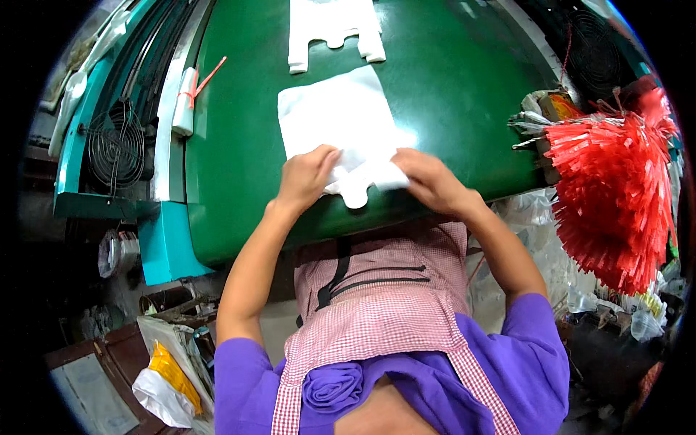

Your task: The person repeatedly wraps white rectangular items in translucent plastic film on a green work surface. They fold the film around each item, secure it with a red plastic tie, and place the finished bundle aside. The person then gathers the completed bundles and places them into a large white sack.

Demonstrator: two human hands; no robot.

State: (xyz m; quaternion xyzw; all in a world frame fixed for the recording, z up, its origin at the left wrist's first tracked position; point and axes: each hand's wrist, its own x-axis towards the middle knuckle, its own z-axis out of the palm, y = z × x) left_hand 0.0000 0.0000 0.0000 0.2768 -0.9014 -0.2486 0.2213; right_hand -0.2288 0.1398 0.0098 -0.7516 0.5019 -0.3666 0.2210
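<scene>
A white plastic T-shirt bag (335, 109) lies on the green conveyor belt (464, 94), its handle end toward me. At the left of that end, my left hand (304, 177) is closed on the bag, thumb and fingers pinched together. My right hand (435, 181) grips the handle on the right, slightly smeared by motion. Between the hands the plastic is folded and creased, and a rounded tab hangs at the belt's near edge. Farther up the belt lies another white T-shirt bag (330, 20), its handles also pointing to me and apart from the first.
A big bunch of red plastic strips (612, 196) hangs at the right edge of the belt. On the left rail sits a white roll (185, 101) tied with a red strip. Round fan guards (116, 148) flank both sides. Below left is a yellow and white bag (170, 380).
</scene>
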